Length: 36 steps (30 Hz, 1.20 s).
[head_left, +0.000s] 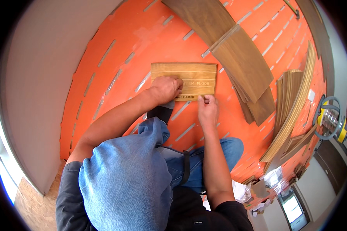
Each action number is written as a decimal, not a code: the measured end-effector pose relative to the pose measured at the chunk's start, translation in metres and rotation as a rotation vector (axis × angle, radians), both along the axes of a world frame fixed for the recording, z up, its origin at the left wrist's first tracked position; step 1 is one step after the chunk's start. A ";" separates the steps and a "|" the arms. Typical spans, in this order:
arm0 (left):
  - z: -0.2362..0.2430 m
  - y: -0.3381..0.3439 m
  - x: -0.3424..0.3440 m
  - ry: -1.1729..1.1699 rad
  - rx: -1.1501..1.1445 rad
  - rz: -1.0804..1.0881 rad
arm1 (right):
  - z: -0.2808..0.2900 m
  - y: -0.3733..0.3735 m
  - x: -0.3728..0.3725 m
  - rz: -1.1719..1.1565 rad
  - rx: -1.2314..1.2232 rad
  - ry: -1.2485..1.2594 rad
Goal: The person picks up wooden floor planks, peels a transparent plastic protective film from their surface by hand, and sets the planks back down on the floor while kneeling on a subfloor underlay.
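A short wooden floorboard piece (198, 71) lies crosswise in front of me on the orange underlay, with lettering and pale lines across its face. My left hand (166, 89) rests on its left half, fingers curled in; whatever may be inside them is hidden. At the near edge, toward the right corner, my right hand (209, 109) pinches the piece between thumb and fingers. My bent knee in blue jeans (131, 173) rises below the left forearm, and a dark sock shows under the left wrist.
Orange underlay (131, 81) with grey slots covers the floor. Brown floorboards (243, 57) lie overlapping at the far right, beside stacked planks (291, 96). A white wall (42, 77) runs along the left. A yellow-and-grey machine with a hose (329, 117) stands at the right. A hammer (295, 11) lies at the far right.
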<state>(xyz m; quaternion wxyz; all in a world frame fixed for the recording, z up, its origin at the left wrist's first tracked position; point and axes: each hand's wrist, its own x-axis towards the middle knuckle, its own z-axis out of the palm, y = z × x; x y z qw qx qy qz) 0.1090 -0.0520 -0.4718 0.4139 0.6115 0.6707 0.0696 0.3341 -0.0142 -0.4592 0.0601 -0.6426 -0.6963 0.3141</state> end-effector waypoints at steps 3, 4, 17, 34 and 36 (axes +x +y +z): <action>0.000 0.001 0.000 0.007 0.002 -0.011 | 0.000 0.004 -0.001 0.067 -0.055 -0.054; 0.000 0.001 0.000 0.007 0.011 -0.015 | -0.002 0.006 0.000 0.094 -0.080 -0.068; 0.001 0.001 0.000 -0.002 -0.017 -0.001 | -0.003 0.005 -0.002 0.141 -0.113 -0.032; 0.000 0.001 0.000 0.006 -0.035 0.008 | -0.001 0.008 -0.005 0.166 -0.144 -0.110; -0.001 0.000 0.000 0.004 -0.021 0.008 | 0.001 0.007 -0.007 0.139 -0.161 -0.073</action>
